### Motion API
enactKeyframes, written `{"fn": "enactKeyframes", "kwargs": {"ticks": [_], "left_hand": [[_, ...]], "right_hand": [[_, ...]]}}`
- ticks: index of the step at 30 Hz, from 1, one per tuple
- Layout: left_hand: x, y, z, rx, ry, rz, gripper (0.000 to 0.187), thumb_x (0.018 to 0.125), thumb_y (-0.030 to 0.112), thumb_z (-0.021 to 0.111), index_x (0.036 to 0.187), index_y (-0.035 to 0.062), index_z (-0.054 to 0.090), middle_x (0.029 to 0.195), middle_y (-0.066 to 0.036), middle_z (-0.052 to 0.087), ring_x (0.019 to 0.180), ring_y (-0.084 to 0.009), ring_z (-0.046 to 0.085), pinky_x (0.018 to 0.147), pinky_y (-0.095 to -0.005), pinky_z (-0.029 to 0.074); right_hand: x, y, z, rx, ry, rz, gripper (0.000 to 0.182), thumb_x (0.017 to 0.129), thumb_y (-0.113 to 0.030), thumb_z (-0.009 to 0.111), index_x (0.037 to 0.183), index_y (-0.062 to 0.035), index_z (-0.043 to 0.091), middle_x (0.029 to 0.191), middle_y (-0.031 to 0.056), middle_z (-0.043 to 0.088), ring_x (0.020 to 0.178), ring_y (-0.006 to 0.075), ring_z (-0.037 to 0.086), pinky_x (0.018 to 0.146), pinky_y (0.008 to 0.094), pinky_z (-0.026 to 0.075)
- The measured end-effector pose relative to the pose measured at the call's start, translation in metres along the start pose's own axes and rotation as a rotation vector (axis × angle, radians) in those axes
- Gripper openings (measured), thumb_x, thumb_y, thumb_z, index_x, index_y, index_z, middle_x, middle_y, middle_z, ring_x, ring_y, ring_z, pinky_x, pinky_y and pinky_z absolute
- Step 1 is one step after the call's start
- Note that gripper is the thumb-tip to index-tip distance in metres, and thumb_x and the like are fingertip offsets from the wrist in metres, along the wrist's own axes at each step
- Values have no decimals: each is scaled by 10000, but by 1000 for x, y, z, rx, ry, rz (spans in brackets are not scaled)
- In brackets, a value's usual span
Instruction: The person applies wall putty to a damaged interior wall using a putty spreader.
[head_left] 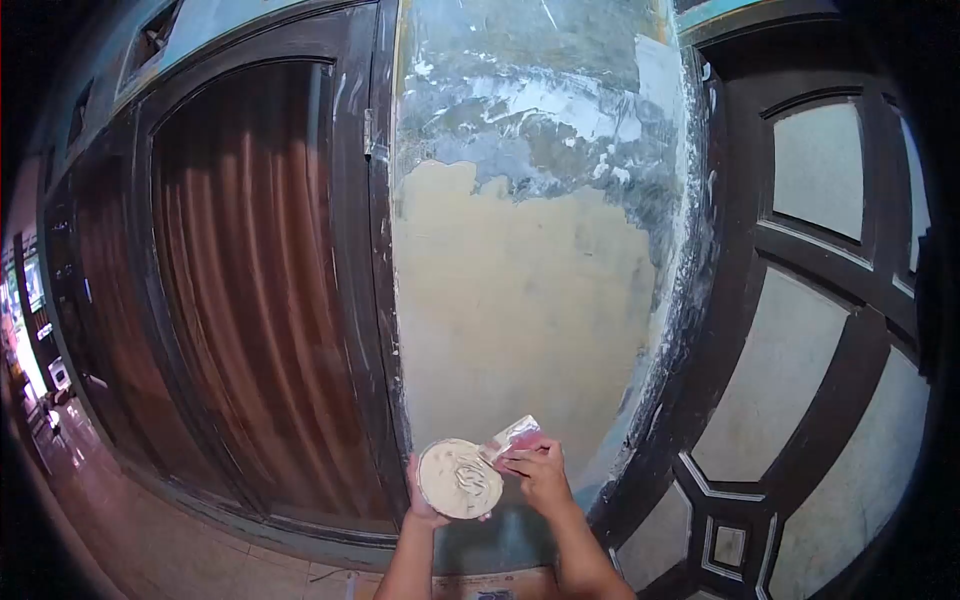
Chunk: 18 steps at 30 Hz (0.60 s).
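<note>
My left hand (418,502) is wrapped round the side of a round tub of cream-coloured putty (445,470), tilted so its open top faces me. Stirred ridges mark the paste on its right side. In my right hand (545,478) is a putty knife (518,434) with a pale, smeared blade and a reddish part by the fingers. The knife's lower edge is right at the tub's rim. Behind both hands stands a wall panel (520,300), its lower part coated in smooth cream filler, its upper part bluish-grey with rough white patches.
A dark-framed glass door with brown curtains (245,300) stands to the left. On the right is a dark wooden door (790,340) with pale panels. Tiled floor (160,530) runs along the lower left, and cardboard-coloured material (520,582) lies below my arms.
</note>
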<state>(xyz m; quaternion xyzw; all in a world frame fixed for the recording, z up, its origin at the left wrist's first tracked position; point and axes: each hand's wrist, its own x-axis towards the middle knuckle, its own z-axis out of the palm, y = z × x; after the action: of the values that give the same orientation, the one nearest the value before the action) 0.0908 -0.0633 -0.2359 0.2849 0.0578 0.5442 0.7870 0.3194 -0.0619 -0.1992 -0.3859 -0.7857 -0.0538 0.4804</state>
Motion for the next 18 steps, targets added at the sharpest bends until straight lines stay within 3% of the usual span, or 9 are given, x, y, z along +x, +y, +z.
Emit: {"fn": "enactKeyframes", "kwargs": {"ticks": [2,4,8,9,10,13,15,18], "left_hand": [[-1,-2,-2,-88,14,-22,1121,818,960,345,1516,92,467,1413,-247,591,1135,-519,654,769,-723,575],[-2,-4,-3,-79,-229,-113,1119,822,957,340,1519,91,465,1399,-245,604,1089,-525,670,746,-715,579],[-3,-14,-5,-116,-192,-139,1116,824,958,321,1528,102,454,1399,-245,604,1058,-522,681,703,-706,585],[-3,-16,-5,-125,-100,-127,1104,830,955,313,1537,118,445,1421,-234,592,1077,-518,676,709,-713,583],[-1,-18,-15,-144,-230,-156,1081,857,930,298,1557,115,419,1468,-218,556,1180,-503,633,801,-707,574],[4,-30,-26,-142,-238,-186,1060,875,916,294,1558,114,419,1479,-209,551,1221,-479,622,874,-684,570],[4,-38,-22,50,27,-122,1047,887,906,292,1557,111,421,1492,-204,543,1249,-458,614,926,-658,565],[6,-52,-21,-150,-119,-156,1057,879,914,293,1559,115,418,1502,-203,535,1253,-475,607,893,-695,562]], "right_hand": [[-2,0,-2,12,15,8,450,704,60,665,1027,-199,841,1120,-32,778,1105,289,537,1017,414,435],[-4,3,-3,-6,13,-1,489,686,78,646,1041,-198,839,1117,-33,779,1096,288,539,1007,409,440],[-9,10,-1,6,44,-55,499,693,90,645,1054,-196,837,1098,-23,784,1088,285,544,992,391,449],[-11,10,1,23,61,-23,480,709,92,654,1047,-194,837,1090,-23,787,1078,277,551,988,382,450],[-11,8,0,41,79,8,462,724,95,662,1040,-192,838,1082,-23,789,1068,269,557,984,373,450],[-6,-8,-13,89,140,-7,410,747,81,712,1027,-188,840,1055,-19,795,1038,243,586,971,359,448],[-2,-17,-19,142,193,11,360,743,64,754,1003,-170,839,1039,-8,795,1023,246,598,968,345,445],[-10,-1,-15,123,208,29,347,742,78,756,982,-158,839,1035,-8,794,1014,239,605,958,344,454]]}}
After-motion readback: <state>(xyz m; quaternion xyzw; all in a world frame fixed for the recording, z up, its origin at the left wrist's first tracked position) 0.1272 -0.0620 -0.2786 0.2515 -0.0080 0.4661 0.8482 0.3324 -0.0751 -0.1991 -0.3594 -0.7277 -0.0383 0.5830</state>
